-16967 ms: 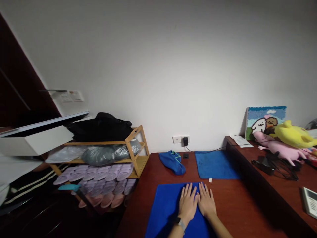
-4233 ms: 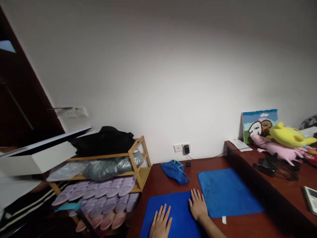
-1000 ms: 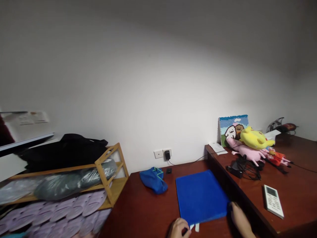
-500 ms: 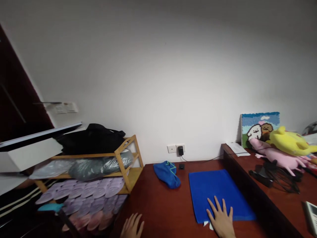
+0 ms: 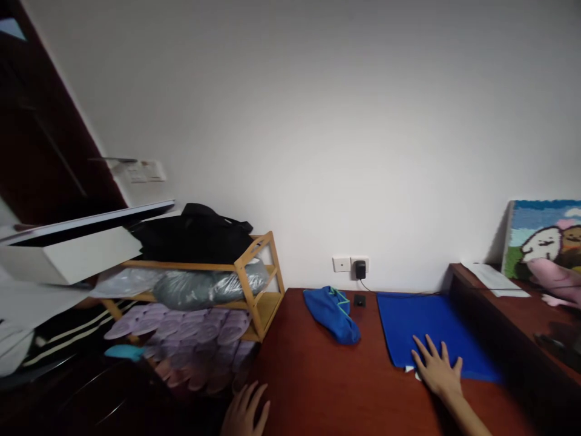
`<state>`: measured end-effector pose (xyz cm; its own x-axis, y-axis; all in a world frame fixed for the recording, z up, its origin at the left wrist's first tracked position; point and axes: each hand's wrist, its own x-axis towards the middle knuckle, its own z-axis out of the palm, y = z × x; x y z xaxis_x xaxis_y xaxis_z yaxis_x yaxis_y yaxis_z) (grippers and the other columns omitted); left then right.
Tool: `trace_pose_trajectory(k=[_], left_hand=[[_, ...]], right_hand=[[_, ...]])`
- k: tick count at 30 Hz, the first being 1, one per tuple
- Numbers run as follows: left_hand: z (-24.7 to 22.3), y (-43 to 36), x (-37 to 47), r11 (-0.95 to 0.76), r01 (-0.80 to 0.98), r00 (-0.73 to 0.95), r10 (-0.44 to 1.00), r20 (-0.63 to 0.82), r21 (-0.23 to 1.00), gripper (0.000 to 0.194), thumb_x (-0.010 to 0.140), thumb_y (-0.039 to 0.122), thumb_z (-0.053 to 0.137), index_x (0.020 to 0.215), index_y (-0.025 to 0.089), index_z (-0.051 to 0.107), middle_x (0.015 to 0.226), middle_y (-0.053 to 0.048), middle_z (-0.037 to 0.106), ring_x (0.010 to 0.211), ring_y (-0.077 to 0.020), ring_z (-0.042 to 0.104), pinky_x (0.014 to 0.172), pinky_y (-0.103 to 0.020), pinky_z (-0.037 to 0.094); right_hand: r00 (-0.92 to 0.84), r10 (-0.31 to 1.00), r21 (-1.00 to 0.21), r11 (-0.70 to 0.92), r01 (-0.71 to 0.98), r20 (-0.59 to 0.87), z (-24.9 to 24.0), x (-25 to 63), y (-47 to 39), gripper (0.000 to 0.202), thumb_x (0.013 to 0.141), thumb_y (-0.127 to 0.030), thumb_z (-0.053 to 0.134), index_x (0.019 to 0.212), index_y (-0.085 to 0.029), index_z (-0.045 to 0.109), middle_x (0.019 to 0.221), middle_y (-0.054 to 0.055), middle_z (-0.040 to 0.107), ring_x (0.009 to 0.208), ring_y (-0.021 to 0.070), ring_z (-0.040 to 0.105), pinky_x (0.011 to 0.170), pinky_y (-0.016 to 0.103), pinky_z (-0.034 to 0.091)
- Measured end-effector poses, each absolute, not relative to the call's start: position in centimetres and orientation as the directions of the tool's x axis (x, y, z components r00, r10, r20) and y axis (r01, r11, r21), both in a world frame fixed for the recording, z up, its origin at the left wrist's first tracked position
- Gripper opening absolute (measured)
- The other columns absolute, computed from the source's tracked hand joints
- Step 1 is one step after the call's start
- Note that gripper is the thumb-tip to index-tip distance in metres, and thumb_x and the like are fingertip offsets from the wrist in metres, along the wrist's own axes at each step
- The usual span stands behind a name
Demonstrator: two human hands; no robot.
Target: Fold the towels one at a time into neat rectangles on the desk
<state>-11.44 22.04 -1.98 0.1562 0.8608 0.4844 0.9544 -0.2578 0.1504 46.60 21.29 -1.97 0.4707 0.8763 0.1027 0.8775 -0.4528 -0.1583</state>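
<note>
My right hand (image 5: 438,368) lies flat, fingers spread, on the front part of a flat blue cloth (image 5: 422,327) with small white tags at its near edge. The cloth reaches back close to the wall. Low in the view, my left hand (image 5: 246,410) is at the left edge of the reddish-brown desk (image 5: 327,375), fingers apart and holding nothing; whether it touches the desk I cannot tell. A crumpled blue cloth (image 5: 333,315) with green trim sits near the back of the desk, apart from both hands.
Left of the desk, a wooden rack (image 5: 256,297) holds a black bag (image 5: 195,236), plastic-wrapped items and rows of purple slippers (image 5: 181,324). A black plug (image 5: 360,269) sits in the wall socket. The raised ledge at right bears papers (image 5: 494,278), a dog picture (image 5: 542,242) and a pink plush toy (image 5: 556,278).
My right hand has pushed the flat blue cloth farther back toward the wall. The view has turned left, so the rack and desk appear shifted to the right.
</note>
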Motion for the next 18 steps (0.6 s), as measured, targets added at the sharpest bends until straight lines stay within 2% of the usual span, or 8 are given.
trace_pose_trajectory(k=[2,4,7,9,12,15,16,18], left_hand=[[-1.5,21.5,-11.2,-0.249,0.956,0.149,0.867,0.475,0.155,0.043,0.095,0.051,0.051,0.128,0.031,0.069,0.135,-0.004,0.071,0.129,-0.0303,0.062,0.107,-0.050,0.053],[-1.2,21.1,-10.9,-0.244,0.957,0.146,0.875,0.462,0.159,0.042,0.096,0.050,0.051,0.130,0.032,0.068,0.136,-0.004,0.070,0.131,-0.0300,0.061,0.109,-0.052,0.052],[-1.0,20.7,-10.8,-0.232,0.959,0.136,0.881,0.454,0.165,0.042,0.096,0.049,0.052,0.132,0.032,0.067,0.138,-0.004,0.069,0.132,-0.0303,0.060,0.110,-0.054,0.050],[-1.1,20.7,-10.8,-0.225,0.960,0.126,0.879,0.459,0.169,0.041,0.095,0.048,0.052,0.131,0.033,0.067,0.138,-0.003,0.069,0.131,-0.0303,0.060,0.110,-0.054,0.050],[-1.7,20.9,-11.1,-0.228,0.959,0.123,0.871,0.475,0.171,0.040,0.095,0.045,0.052,0.129,0.033,0.069,0.137,-0.002,0.070,0.131,-0.0293,0.061,0.111,-0.052,0.050],[-2.2,21.2,-11.3,-0.241,0.956,0.129,0.856,0.501,0.167,0.040,0.094,0.044,0.052,0.128,0.031,0.070,0.135,-0.002,0.071,0.129,-0.0288,0.062,0.111,-0.051,0.050],[-2.2,21.3,-11.4,-0.245,0.955,0.129,0.849,0.512,0.167,0.040,0.094,0.043,0.052,0.126,0.029,0.070,0.134,-0.003,0.072,0.127,-0.0290,0.063,0.111,-0.052,0.050],[-1.9,21.3,-11.5,-0.257,0.951,0.129,0.836,0.534,0.172,0.039,0.094,0.041,0.051,0.122,0.026,0.072,0.129,-0.006,0.074,0.124,-0.0296,0.065,0.111,-0.053,0.049]], right_hand=[[0.389,0.897,-0.157,-0.361,0.919,0.213,-1.5,44.2,21.6,0.055,0.094,-0.042,0.037,0.143,-0.028,0.059,0.162,0.009,0.041,0.152,0.0402,0.025,0.118,0.069,0.017],[0.260,0.933,-0.251,-0.197,0.948,0.249,-0.2,40.5,23.1,0.054,0.096,-0.037,0.033,0.137,-0.018,0.063,0.154,0.015,0.049,0.146,0.0342,0.039,0.120,0.053,0.027],[0.186,0.974,-0.506,-0.097,0.857,0.128,2.6,33.8,27.0,0.058,0.099,-0.041,0.033,0.144,-0.011,0.053,0.147,0.018,0.056,0.136,0.0284,0.052,0.113,0.039,0.039],[0.173,0.981,-0.545,-0.099,0.833,0.086,4.3,29.6,29.2,0.056,0.097,-0.038,0.039,0.140,-0.007,0.055,0.138,0.021,0.062,0.129,0.0304,0.059,0.107,0.040,0.045],[0.111,0.990,-0.545,-0.045,0.837,0.089,5.3,24.2,28.7,0.042,0.088,-0.024,0.046,0.123,-0.012,0.067,0.122,0.017,0.071,0.117,0.0289,0.066,0.101,0.037,0.049],[-0.029,0.989,-0.562,0.106,0.821,0.144,3.8,19.9,23.1,0.045,0.080,-0.014,0.051,0.120,-0.024,0.068,0.126,0.007,0.071,0.119,0.0238,0.065,0.104,0.032,0.048],[-0.090,0.980,-0.604,0.179,0.777,0.175,2.8,18.9,20.4,0.050,0.079,-0.014,0.053,0.125,-0.027,0.066,0.128,0.006,0.070,0.119,0.0246,0.065,0.103,0.033,0.050],[-0.134,0.983,-0.740,0.182,0.647,0.125,1.0,17.7,15.0,0.045,0.083,-0.019,0.059,0.125,-0.035,0.065,0.128,0.003,0.070,0.114,0.0246,0.067,0.094,0.033,0.055]])
